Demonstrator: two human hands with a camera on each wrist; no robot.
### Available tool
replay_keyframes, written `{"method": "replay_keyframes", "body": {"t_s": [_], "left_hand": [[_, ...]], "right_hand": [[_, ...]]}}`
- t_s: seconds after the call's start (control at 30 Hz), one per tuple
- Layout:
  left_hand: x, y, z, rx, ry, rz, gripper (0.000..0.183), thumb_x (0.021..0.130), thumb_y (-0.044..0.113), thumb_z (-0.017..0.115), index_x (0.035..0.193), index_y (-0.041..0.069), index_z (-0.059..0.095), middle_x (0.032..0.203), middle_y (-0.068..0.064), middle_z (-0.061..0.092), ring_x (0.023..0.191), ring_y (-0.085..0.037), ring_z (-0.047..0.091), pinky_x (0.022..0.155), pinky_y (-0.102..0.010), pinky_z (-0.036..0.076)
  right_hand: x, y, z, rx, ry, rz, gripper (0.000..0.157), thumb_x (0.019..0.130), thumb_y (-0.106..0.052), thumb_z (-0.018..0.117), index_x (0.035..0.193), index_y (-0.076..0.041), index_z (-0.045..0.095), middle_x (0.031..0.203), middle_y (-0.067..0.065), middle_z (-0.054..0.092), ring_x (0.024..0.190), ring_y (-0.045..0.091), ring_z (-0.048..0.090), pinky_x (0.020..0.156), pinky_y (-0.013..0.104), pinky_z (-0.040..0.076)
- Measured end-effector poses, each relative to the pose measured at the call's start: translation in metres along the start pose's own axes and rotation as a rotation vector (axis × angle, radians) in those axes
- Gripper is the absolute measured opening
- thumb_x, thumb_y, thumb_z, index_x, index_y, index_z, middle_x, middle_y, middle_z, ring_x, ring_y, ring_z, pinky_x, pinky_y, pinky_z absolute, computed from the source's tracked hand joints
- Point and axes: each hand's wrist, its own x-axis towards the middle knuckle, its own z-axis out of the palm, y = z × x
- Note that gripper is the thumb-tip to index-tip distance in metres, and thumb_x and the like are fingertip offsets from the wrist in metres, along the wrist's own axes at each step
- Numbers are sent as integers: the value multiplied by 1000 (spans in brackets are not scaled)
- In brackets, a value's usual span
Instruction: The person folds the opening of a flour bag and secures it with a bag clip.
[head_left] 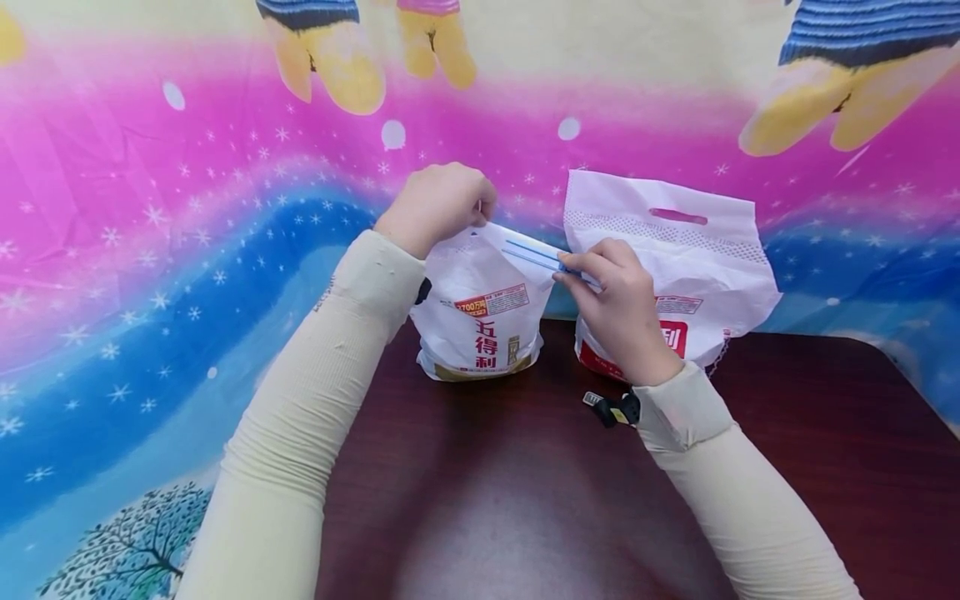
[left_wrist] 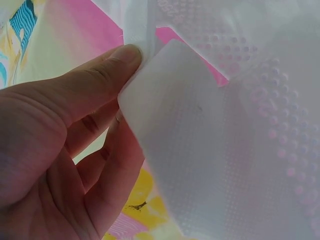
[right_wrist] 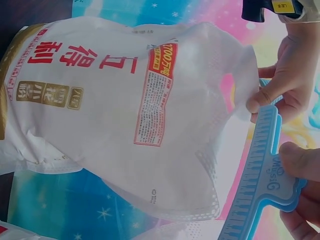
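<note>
A white flour bag (head_left: pixel 480 283) with red printed characters and a gold base band stands on the table. Its handle top is pinched between the thumb and fingers of my left hand (head_left: pixel 444 204), seen close in the left wrist view, where the white bag top (left_wrist: pixel 190 135) folds over. My right hand (head_left: pixel 622 304) pinches the grip of a long blue bag clip (right_wrist: pixel 272 182) with ruler-like marks on its bar. The clip lies along the bag's upper edge; whether its bars straddle the bag cannot be told.
A second white bag (head_left: pixel 667 237) with a cut-out handle and a red label stands to the right, behind my right hand. Both rest near the back of a dark wooden table (head_left: pixel 487 500). A colourful patterned cloth (head_left: pixel 225 208) hangs behind.
</note>
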Motion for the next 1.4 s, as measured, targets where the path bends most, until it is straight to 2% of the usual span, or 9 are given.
{"method": "replay_keyframes", "body": {"t_s": [0.1, 0.2, 0.4, 0.63, 1.0, 1.27, 1.4], "left_hand": [[0, -1, 0, -1, 3, -1, 13, 98, 14, 68, 108, 14, 76, 111, -5, 69, 102, -22, 57, 92, -40, 52], [0, -2, 1, 4, 6, 2, 12, 98, 14, 67, 107, 14, 75, 109, -4, 69, 102, -21, 57, 91, -39, 51], [0, -2, 2, 9, 8, 13, 11, 99, 13, 65, 104, 14, 75, 107, -3, 68, 100, -22, 57, 89, -39, 51], [-2, -2, 2, 3, 14, 16, 9, 98, 15, 68, 104, 15, 75, 106, -4, 69, 99, -21, 58, 90, -39, 52], [-1, -1, 0, 4, 14, 27, 12, 98, 13, 68, 106, 14, 76, 108, -5, 70, 100, -22, 58, 90, -39, 53], [-1, -1, 1, 27, 13, 11, 16, 96, 16, 71, 112, 15, 76, 112, -4, 70, 100, -21, 59, 90, -38, 53], [-1, -1, 1, 39, 27, 26, 18, 95, 17, 72, 112, 14, 76, 111, -4, 71, 99, -21, 60, 90, -38, 53]], "right_hand": [[3, -1, 1, 13, 25, -24, 24, 82, 4, 81, 105, 6, 77, 86, 16, 62, 84, 28, 55, 67, 23, 43], [4, -1, 2, 13, 33, -35, 23, 81, 4, 82, 103, 6, 77, 85, 16, 62, 81, 29, 55, 67, 20, 39], [6, -1, 3, -17, 18, -4, 23, 82, 1, 82, 104, 5, 77, 85, 16, 63, 81, 27, 55, 66, 23, 43], [10, -1, 4, -25, 7, 7, 23, 83, -1, 82, 104, 6, 77, 82, 16, 61, 76, 27, 51, 64, 25, 38], [18, 5, 7, -48, -49, 61, 21, 83, -1, 82, 102, 6, 77, 80, 15, 59, 75, 27, 50, 63, 29, 40], [25, 8, 9, -57, -63, 38, 15, 85, -1, 80, 99, 6, 78, 79, 16, 59, 73, 28, 48, 63, 33, 38], [27, 9, 12, -59, -77, 42, 16, 84, 0, 81, 99, 6, 78, 78, 16, 60, 73, 29, 48, 63, 33, 38]]}}
